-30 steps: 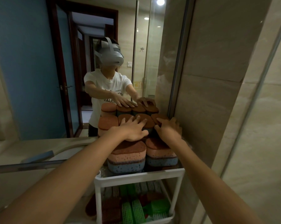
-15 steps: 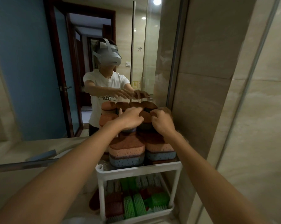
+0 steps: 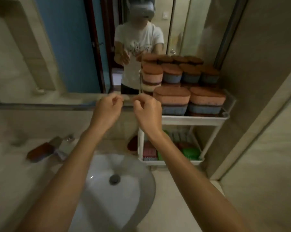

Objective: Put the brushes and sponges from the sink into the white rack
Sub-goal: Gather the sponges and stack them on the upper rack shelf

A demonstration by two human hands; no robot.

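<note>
The white rack [image 3: 191, 120] stands on the counter right of the sink [image 3: 124, 195]. Its top shelf holds stacked sponges [image 3: 172, 99] with brown tops over pink and blue layers. Green and pink brushes [image 3: 190, 153] lie on its bottom shelf. The white basin shows only its drain, with no brush or sponge visible inside. My left hand [image 3: 107, 109] and my right hand [image 3: 147, 111] hover side by side above the sink, left of the rack. Both have loosely curled fingers and hold nothing.
A mirror [image 3: 66, 47] behind the counter reflects a person and the sponge stacks. A brown and white object [image 3: 40, 150] lies on the counter left of the sink, beside the tap [image 3: 66, 144]. A tiled wall [image 3: 258, 81] closes off the right side.
Both hands have let go of the sponges on the top shelf and pulled back left, over the sink. The view has tilted down, bringing the basin into sight.
</note>
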